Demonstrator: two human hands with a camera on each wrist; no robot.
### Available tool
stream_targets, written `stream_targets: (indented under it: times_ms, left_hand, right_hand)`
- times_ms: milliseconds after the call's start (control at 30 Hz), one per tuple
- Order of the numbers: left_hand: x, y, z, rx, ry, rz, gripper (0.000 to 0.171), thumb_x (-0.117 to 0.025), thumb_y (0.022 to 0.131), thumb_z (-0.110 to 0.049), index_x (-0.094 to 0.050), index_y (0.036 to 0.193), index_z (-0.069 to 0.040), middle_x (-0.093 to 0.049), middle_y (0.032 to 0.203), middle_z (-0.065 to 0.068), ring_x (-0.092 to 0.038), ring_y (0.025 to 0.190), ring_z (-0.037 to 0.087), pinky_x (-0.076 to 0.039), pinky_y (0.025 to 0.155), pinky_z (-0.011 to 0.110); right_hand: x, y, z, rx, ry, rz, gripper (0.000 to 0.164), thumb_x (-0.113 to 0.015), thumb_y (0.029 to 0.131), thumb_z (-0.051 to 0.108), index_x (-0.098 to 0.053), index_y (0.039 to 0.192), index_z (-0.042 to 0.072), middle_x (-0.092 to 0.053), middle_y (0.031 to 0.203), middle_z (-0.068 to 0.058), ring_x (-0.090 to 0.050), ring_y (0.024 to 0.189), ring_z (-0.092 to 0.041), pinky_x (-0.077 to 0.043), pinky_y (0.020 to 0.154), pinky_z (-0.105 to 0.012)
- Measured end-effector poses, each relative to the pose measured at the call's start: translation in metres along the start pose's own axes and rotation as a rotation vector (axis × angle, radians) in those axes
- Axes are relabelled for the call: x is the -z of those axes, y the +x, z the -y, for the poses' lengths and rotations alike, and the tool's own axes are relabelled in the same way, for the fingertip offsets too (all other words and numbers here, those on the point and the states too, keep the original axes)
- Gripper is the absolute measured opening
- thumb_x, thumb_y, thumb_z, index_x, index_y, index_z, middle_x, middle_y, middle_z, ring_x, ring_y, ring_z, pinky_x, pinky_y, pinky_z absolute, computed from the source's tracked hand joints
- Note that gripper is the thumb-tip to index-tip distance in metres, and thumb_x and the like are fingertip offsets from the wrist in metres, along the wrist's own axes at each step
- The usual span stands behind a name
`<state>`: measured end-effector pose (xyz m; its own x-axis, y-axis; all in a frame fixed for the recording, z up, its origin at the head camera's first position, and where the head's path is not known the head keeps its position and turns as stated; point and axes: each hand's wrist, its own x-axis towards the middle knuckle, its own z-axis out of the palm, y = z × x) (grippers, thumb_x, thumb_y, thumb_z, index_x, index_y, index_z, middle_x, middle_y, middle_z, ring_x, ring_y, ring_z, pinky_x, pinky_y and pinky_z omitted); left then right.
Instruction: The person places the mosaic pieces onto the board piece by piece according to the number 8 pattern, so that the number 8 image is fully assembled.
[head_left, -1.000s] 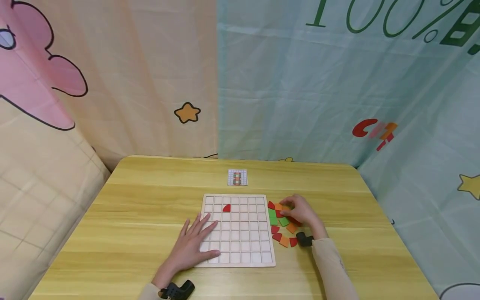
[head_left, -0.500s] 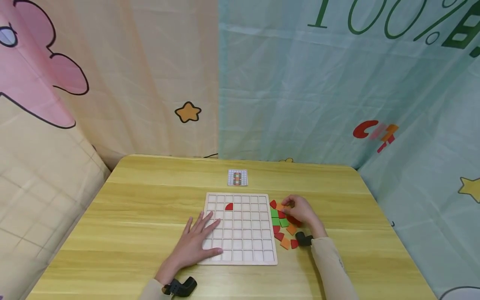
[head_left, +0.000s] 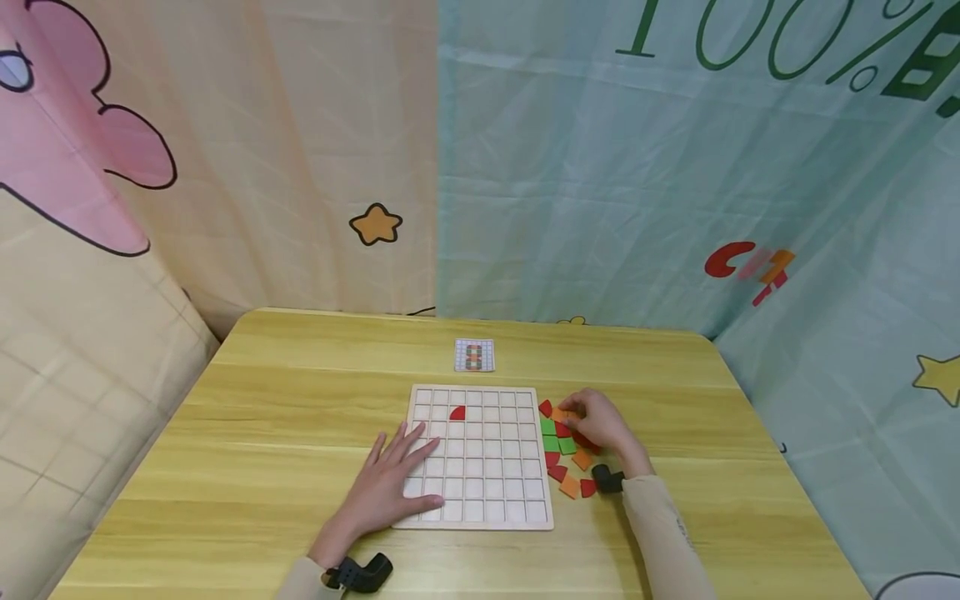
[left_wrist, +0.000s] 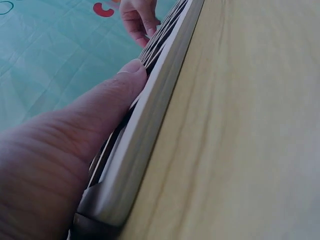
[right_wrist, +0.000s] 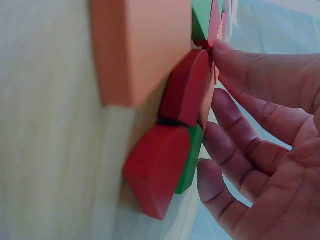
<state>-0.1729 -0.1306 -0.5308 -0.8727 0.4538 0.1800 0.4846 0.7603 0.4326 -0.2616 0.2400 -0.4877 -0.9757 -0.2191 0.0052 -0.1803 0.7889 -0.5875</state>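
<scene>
A white gridded board lies on the table, with one red quarter-round block in an upper cell. My left hand rests on the board's left side, fingers spread; in the left wrist view its thumb lies along the near edge. At the board's right, my right hand reaches into loose blocks, its thumb and index finger pinching an orange block. Close by in the right wrist view are a red block, a green block and a large-looking orange block.
A small card with a grid and coloured pattern lies beyond the board. Green blocks, red blocks and orange blocks crowd the board's right edge. Printed curtains hang behind the table.
The board has slid slightly right and away from me along with my left hand, and some of the loose blocks have shifted a little. My right hand has stayed nearly in place.
</scene>
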Motion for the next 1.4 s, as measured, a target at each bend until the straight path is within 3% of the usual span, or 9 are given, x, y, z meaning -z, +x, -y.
stream_targets:
  times_ms: [633, 800, 1033, 1233, 1400]
  left_hand:
    - [-0.003, 0.0, 0.002, -0.032, 0.015, -0.05, 0.087, -0.058, 0.076, -0.071, -0.042, 0.145, -0.021, -0.021, 0.155, 0.006, -0.01, 0.142, 0.031, -0.001, 0.112, 0.053]
    - [-0.002, 0.0, 0.002, -0.031, 0.011, -0.048, 0.087, -0.059, 0.076, -0.071, -0.042, 0.145, -0.021, -0.021, 0.155, 0.006, -0.01, 0.142, 0.031, -0.001, 0.112, 0.053]
    - [-0.003, -0.001, 0.002, -0.019, 0.012, -0.032, 0.087, -0.058, 0.076, -0.072, -0.041, 0.145, -0.022, -0.02, 0.156, 0.005, -0.008, 0.143, 0.028, 0.0, 0.112, 0.052]
    - [-0.003, -0.001, 0.002, -0.013, 0.006, -0.036, 0.087, -0.058, 0.076, -0.071, -0.041, 0.145, -0.022, -0.02, 0.156, 0.005, -0.008, 0.142, 0.028, 0.0, 0.112, 0.052]
    - [-0.003, -0.001, 0.002, -0.015, 0.0, -0.035, 0.087, -0.058, 0.076, -0.071, -0.041, 0.145, -0.022, -0.02, 0.156, 0.005, -0.008, 0.142, 0.029, 0.001, 0.112, 0.052]
  right_hand:
    - [-0.002, 0.0, 0.0, 0.0, 0.044, -0.009, 0.014, -0.071, 0.084, 0.003, -0.065, 0.096, 0.005, -0.06, 0.096, -0.006, -0.054, 0.087, -0.024, -0.048, 0.084, -0.043]
    - [-0.003, 0.001, -0.002, 0.005, 0.105, -0.016, 0.015, -0.072, 0.082, 0.001, -0.063, 0.093, 0.006, -0.06, 0.088, -0.003, -0.053, 0.08, -0.022, -0.049, 0.075, -0.038]
    - [-0.003, 0.001, -0.003, -0.055, 0.214, -0.054, 0.013, -0.074, 0.081, 0.006, -0.064, 0.09, 0.006, -0.061, 0.081, -0.002, -0.055, 0.073, -0.019, -0.051, 0.064, -0.028]
    - [-0.005, 0.009, 0.016, -0.049, 0.299, -0.086, 0.014, -0.076, 0.081, 0.011, -0.064, 0.088, 0.005, -0.062, 0.079, -0.003, -0.057, 0.072, -0.02, -0.051, 0.065, -0.029]
    - [-0.016, 0.023, 0.039, -0.008, 0.365, -0.007, 0.013, -0.076, 0.082, 0.012, -0.066, 0.088, 0.006, -0.063, 0.079, -0.003, -0.058, 0.071, -0.019, -0.05, 0.063, -0.028]
